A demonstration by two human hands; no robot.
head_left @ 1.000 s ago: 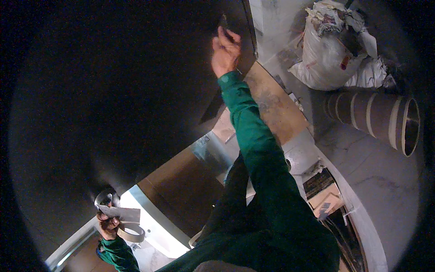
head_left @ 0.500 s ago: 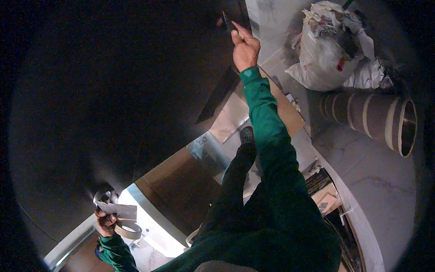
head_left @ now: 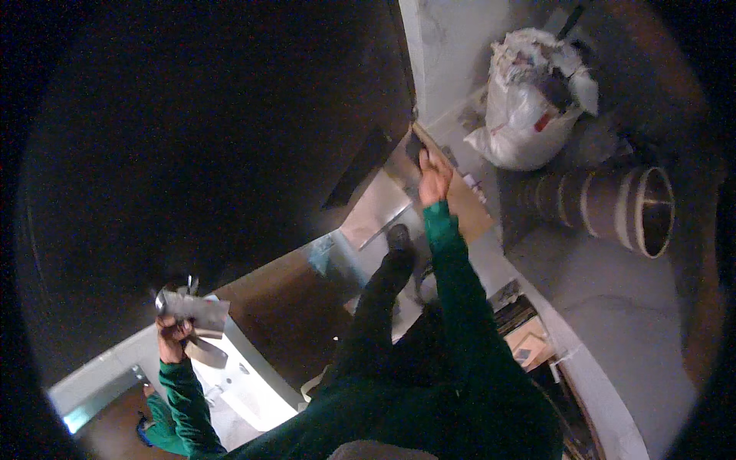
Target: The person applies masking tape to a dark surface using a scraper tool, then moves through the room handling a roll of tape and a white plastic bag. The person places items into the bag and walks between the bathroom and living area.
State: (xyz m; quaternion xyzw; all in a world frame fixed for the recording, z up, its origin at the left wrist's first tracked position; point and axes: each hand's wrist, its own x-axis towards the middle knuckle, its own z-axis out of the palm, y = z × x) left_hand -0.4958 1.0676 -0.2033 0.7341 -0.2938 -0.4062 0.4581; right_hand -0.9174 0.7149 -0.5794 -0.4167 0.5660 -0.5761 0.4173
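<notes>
My left hand point(head_left: 173, 337), low at the left, is closed around a flat grey metal plate point(head_left: 201, 311). A pale ring like a tape roll point(head_left: 207, 353) hangs just below the plate at this hand. Shiny metal edges stick up behind the plate, too dim to name. My right hand point(head_left: 435, 178) is out in front at centre right, fingers closed on a thin dark flat blade point(head_left: 415, 146), partly smeared by motion. It is beside the lower right corner of a large dark panel point(head_left: 215, 153), over a brown board point(head_left: 469, 208).
A stuffed white sack point(head_left: 521, 115) stands at the upper right, with a banded brown tube point(head_left: 609, 203) lying below it. A brightly lit white basin point(head_left: 249, 383) is at the lower left. Pale boards point(head_left: 376, 208) lie beyond my foot point(head_left: 399, 238).
My right hand has come down and back toward me with the dark blade, away from the upper part of the dark panel. My left hand has risen slightly in the picture, still holding the plate.
</notes>
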